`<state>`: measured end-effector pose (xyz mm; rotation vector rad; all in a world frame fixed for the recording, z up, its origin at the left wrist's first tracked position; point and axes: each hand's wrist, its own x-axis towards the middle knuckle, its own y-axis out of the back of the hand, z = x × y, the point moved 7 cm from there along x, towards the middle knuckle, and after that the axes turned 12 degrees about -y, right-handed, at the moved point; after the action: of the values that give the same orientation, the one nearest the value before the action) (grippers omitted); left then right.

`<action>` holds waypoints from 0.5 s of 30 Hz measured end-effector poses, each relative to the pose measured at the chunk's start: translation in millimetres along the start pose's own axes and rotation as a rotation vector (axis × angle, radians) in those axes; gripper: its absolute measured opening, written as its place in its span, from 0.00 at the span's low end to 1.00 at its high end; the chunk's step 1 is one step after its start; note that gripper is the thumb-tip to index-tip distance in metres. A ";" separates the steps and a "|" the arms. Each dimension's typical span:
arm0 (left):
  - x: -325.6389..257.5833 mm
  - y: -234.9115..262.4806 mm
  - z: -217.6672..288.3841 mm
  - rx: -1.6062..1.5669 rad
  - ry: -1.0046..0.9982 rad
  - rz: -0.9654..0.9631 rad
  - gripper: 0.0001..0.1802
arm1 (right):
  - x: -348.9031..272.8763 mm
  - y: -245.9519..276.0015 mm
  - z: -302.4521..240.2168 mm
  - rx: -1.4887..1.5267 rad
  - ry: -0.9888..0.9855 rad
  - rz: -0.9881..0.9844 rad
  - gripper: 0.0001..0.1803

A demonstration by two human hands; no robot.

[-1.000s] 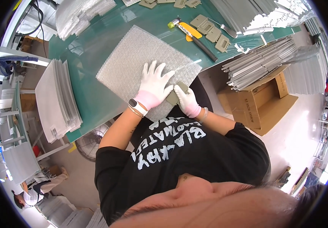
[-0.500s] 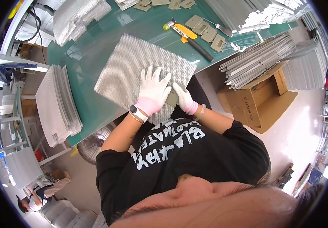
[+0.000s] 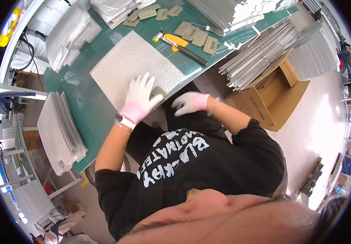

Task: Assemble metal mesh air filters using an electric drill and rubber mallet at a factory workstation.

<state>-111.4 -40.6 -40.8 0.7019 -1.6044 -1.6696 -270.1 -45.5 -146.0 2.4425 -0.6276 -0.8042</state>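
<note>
My left hand (image 3: 141,95), in a white glove with a pink cuff, rests with spread fingers on the near corner of a silver honeycomb-textured panel (image 3: 136,63). By its thumb, a small olive-beige plate (image 3: 158,92) lies at the panel's near edge, partly covered by the hand. My right hand (image 3: 191,102), gloved the same way, hangs beyond the table's near edge, apart from panel and plate. Its fingers are loosely bent and apart, with nothing seen between them.
On the green table (image 3: 76,87) lie a black-handled hammer (image 3: 187,53), several olive-beige plates (image 3: 199,38) and a scraper-like tool (image 3: 216,31). Stacked panels stand at the left (image 3: 59,132) and far left (image 3: 69,38). At the right are an open cardboard box (image 3: 260,107) and bundled strips (image 3: 260,55).
My right hand has left the small plate and moved off the panel past the table edge. My left hand stays on the panel. The whole view has shifted, with the table things now further left.
</note>
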 end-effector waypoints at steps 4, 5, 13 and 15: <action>-18.9 -19.2 -11.0 -0.007 0.003 0.016 0.30 | -72.1 116.5 99.2 -0.632 -0.552 0.754 0.09; -21.7 -20.5 -18.0 -0.024 -0.019 0.028 0.32 | -85.7 132.7 126.7 -0.657 -0.577 0.818 0.09; -19.1 -4.6 -26.8 -0.088 0.010 -0.132 0.46 | -100.9 141.1 196.8 -0.790 -0.608 0.511 0.08; -28.9 -8.6 -46.0 -0.056 0.055 -0.091 0.45 | -96.0 144.8 186.1 -0.842 -0.500 0.520 0.07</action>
<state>-58.7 -45.9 -55.8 0.7953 -1.5012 -1.7381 -497.0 -160.6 -154.7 1.2507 -0.8327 -1.1538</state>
